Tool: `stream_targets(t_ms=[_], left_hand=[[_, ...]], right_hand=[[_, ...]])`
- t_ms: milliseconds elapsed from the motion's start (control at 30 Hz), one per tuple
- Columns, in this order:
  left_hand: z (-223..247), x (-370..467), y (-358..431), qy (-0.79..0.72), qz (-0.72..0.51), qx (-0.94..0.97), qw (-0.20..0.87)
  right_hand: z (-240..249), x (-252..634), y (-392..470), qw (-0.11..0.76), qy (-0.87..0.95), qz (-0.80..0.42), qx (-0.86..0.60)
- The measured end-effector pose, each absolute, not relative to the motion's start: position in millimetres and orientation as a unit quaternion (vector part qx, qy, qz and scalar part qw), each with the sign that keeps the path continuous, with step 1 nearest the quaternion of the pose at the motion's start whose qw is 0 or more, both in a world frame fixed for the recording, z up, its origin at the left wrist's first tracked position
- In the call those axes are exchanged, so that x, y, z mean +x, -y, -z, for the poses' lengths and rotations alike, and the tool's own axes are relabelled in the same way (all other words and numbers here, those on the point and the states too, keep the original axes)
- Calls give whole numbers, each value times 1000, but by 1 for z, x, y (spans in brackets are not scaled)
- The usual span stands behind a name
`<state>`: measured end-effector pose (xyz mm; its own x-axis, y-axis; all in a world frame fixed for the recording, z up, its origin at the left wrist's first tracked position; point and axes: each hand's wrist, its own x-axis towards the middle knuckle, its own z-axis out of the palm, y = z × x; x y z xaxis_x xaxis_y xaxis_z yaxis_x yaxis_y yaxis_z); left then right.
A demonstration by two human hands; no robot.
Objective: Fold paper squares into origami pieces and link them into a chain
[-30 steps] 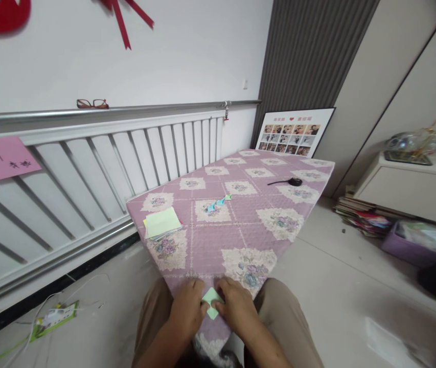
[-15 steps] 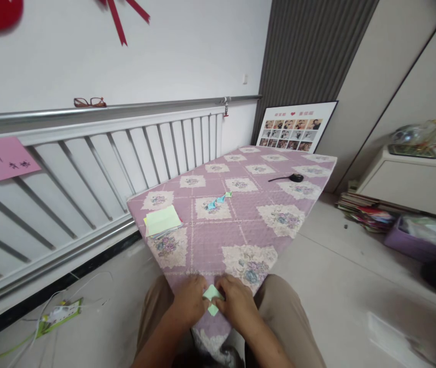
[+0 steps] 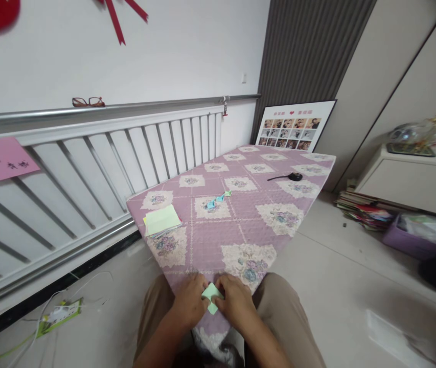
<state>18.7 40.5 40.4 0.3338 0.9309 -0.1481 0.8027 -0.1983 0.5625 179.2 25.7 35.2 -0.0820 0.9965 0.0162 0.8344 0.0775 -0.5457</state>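
Observation:
A small piece of light green folded paper point(image 3: 212, 295) lies at the near corner of the cloth-covered table, its point toward me. My left hand point(image 3: 192, 299) grips its left edge, thumb on top. From the other side my right hand point(image 3: 233, 297) pinches the right edge, the thumb close to the left one. The fingers hide the paper's side corners. Farther up the table, two small blue folded papers point(image 3: 211, 204) and a small green folded paper point(image 3: 228, 193) sit in a slanting row. A stack of coloured paper sheets point(image 3: 162, 220), pale green on top, rests at the left edge.
A black object with a thin strap point(image 3: 295, 177) lies on the table's far right. The purple floral tablecloth point(image 3: 218, 240) borders a white radiator point(image 3: 125, 158). On the floor are a power strip point(image 3: 61, 314) at left and a purple bin point(image 3: 409, 240) at right.
Both hands keep their grip on the green paper with barely any movement. The view has shifted very slightly.

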Motion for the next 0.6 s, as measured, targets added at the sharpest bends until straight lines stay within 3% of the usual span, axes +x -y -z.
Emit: stream_targets(t_ms=[600], left_hand=[[-35, 16, -44, -542, -102, 775, 310]], right_hand=[[-41, 183, -23, 201, 715, -236, -626]])
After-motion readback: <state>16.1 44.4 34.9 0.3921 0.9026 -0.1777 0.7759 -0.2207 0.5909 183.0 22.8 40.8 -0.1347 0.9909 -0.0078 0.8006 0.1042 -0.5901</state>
